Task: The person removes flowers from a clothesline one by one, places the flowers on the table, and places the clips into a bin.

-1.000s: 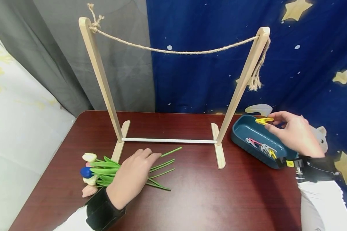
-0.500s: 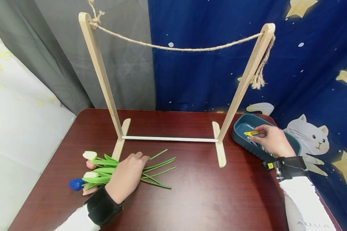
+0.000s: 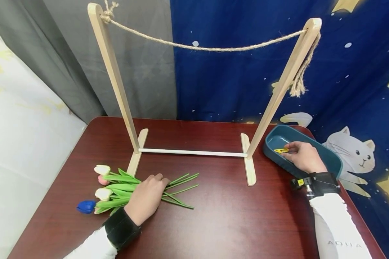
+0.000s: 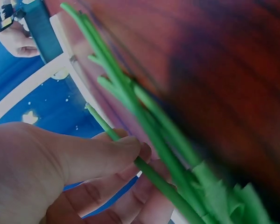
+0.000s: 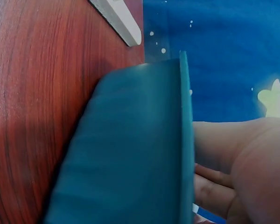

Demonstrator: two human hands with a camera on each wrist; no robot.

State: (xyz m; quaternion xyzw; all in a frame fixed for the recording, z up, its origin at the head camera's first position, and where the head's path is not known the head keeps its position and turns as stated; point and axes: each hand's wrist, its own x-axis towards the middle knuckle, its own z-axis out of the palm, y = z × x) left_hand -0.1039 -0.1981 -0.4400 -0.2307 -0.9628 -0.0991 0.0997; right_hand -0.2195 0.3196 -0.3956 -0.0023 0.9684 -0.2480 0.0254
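Note:
My left hand (image 3: 147, 198) lies over a bunch of artificial tulips (image 3: 116, 189) on the table, with white, pink and blue heads. Thumb and fingers pinch one green stem (image 4: 158, 184) in the left wrist view; which flower it belongs to I cannot tell. The blue tulip head (image 3: 85, 207) sticks out left of the others. My right hand (image 3: 306, 157) is over a teal tray (image 3: 330, 153), a yellow clothespin (image 3: 281, 150) pinched at its fingertips, low inside the rim. In the right wrist view the tray wall (image 5: 126, 154) hides the fingertips and clothespin.
A wooden stand rises behind, its left post (image 3: 116, 82) and right post (image 3: 283, 88) joined by a sagging rope (image 3: 210, 49) above and a white rod (image 3: 192, 152) near the dark red table (image 3: 233, 216). Curtains (image 3: 220, 86) hang at the back.
My right hand has moved left and down into the tray with the yellow clothespin. The blue tulip head has slid left and nearer, out from the bunch. The head view has tilted down slightly.

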